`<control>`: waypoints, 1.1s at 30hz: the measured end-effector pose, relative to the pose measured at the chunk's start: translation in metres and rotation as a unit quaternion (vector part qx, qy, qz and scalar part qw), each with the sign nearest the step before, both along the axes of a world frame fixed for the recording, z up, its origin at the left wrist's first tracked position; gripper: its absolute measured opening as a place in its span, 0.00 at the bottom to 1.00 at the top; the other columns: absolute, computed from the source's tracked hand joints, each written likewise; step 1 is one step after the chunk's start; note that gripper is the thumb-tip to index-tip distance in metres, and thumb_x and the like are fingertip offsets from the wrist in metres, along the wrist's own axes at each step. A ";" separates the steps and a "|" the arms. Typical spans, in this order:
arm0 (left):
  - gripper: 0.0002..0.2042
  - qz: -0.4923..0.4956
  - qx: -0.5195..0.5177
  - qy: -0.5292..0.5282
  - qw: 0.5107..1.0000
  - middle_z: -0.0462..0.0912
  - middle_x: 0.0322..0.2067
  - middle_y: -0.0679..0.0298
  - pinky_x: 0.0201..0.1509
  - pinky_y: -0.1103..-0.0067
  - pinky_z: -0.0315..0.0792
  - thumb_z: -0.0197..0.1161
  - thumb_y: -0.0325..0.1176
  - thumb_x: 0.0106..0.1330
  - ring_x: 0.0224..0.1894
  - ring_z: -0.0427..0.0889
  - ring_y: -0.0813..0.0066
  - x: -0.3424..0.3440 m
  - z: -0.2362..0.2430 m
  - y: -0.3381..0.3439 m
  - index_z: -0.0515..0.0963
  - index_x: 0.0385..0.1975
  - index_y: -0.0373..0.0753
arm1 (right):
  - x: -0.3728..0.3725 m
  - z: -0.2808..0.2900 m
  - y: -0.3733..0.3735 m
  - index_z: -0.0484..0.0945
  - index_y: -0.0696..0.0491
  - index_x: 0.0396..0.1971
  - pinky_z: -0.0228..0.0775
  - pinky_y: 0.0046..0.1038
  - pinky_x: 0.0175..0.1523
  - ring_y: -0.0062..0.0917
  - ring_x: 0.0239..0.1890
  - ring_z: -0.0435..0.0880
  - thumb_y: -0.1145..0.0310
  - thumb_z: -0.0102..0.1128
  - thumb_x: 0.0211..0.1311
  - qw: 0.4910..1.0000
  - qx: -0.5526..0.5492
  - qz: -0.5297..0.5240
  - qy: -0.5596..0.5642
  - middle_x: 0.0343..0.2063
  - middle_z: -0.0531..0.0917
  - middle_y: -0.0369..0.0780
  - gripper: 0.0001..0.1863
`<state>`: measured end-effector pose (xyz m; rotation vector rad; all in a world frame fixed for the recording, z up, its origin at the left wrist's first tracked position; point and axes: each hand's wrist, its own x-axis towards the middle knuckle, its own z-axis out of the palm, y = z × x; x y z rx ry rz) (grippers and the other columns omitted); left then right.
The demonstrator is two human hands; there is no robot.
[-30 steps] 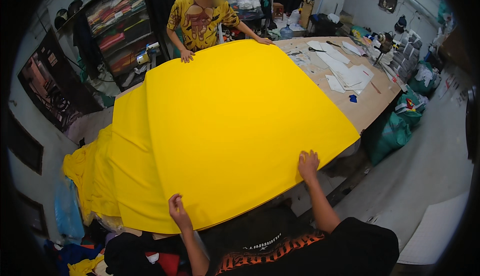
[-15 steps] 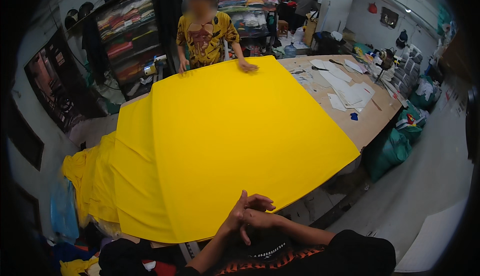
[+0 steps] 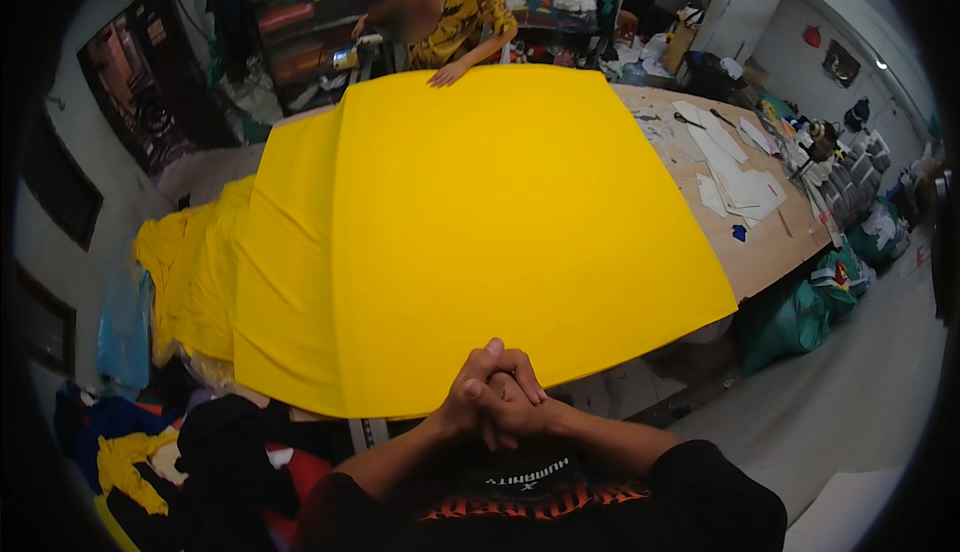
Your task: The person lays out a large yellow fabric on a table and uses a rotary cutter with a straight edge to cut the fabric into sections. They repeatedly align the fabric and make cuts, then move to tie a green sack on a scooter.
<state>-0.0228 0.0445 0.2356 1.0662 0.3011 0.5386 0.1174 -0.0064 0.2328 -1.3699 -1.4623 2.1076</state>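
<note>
Clasped together before the near edge, left grip (image 3: 474, 377) and right grip (image 3: 520, 413), closed on each other! Across most of the tabletop (image 3: 775, 262), yellow fabric (image 3: 530, 222), bunched at left. On its far edge, a co-worker's hand (image 3: 448, 74). Over right: white paper pieces (image 3: 755, 190), scissors (image 3: 688, 120), blue scrap (image 3: 739, 233). Beyond the fabric's right edge, bare board; below, green sack (image 3: 790, 327); lower left, piled clothes (image 3: 225, 452).

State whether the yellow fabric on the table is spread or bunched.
Mostly spread: the yellow fabric lies broad and smooth across the table, but toward the left it creases and ends in a bunched heap.
</note>
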 end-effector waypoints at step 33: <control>0.30 0.685 0.106 0.203 0.691 0.52 0.77 0.50 0.81 0.69 0.43 0.45 0.44 0.81 0.79 0.51 0.57 -0.069 -0.087 0.032 0.53 0.76 0.32 | 0.056 -0.054 0.076 0.80 0.55 0.53 0.54 0.47 0.74 0.45 0.70 0.70 0.58 0.38 0.81 0.842 0.483 -0.234 -0.056 0.56 0.82 0.46 0.22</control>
